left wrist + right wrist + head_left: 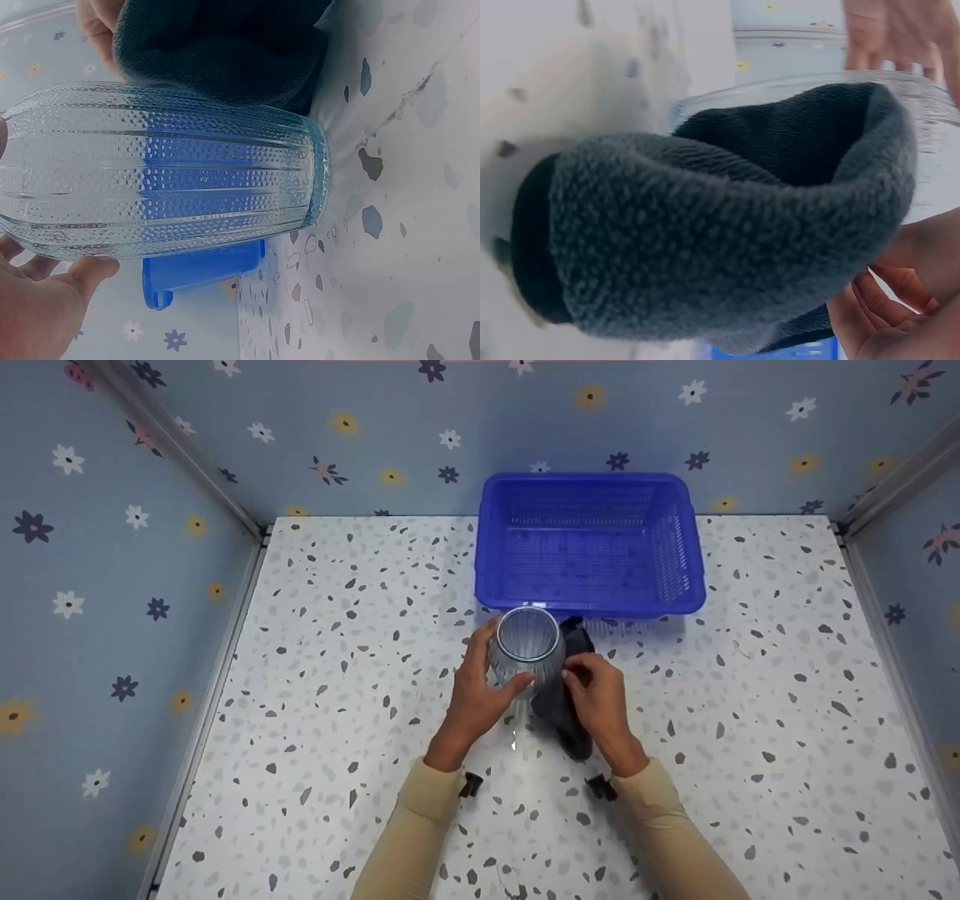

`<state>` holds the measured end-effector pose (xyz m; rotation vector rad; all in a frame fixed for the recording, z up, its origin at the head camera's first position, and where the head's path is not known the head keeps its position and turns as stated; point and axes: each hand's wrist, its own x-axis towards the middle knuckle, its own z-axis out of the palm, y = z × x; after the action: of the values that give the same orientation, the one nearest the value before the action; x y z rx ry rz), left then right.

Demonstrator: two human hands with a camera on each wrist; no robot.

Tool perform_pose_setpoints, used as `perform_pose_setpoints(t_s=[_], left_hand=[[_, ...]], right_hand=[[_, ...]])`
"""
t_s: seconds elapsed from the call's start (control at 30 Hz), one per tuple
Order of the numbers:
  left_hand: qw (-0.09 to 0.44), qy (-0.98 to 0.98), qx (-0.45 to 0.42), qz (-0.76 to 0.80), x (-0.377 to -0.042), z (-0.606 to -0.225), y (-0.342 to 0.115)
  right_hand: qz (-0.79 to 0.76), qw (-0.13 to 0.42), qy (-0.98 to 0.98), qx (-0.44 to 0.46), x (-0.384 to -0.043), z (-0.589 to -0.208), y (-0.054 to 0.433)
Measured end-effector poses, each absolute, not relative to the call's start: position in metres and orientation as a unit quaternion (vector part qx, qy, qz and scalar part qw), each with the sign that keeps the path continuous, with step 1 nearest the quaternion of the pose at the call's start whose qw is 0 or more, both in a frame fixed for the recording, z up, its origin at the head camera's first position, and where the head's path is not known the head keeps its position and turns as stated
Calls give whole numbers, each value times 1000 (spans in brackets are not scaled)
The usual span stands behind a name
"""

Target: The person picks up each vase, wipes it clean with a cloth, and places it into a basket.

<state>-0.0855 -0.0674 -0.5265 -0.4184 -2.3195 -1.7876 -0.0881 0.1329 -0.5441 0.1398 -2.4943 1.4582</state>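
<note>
A clear ribbed glass vase (517, 666) with a round open mouth stands upright near the middle of the table. My left hand (481, 697) grips its left side, thumb across the near face. In the left wrist view, rows of raised dots cover the vase (202, 172), and its base is at the tabletop. On the other side, a dark grey fleecy cloth (571, 727) hangs from my right hand (602, 697), which pinches it near the glass. The right wrist view shows the cloth (727, 240) folded over in a loop, hiding much of the vase.
A blue plastic basket (592, 606) with perforated sides stands just behind the vase, against the back wall. Flowered panels (390, 435) enclose the speckled white table (337, 660) at the back and both sides. Small black pieces (471, 785) sit beside the sleeve cuffs.
</note>
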Motion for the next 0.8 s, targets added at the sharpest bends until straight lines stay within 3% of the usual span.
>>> perform_pose_setpoints(t_s=[0.3, 0.47, 0.8], left_hand=[[85, -797, -138, -582, -85, -528, -70], [89, -796, -142, -581, -86, -528, -70], [89, -801, -138, -576, -86, -527, -69]], right_hand=[[458, 94, -883, 45, -88, -563, 130], [469, 100, -876, 42, -84, -544, 131], [496, 165, -852, 45, -82, -492, 127]])
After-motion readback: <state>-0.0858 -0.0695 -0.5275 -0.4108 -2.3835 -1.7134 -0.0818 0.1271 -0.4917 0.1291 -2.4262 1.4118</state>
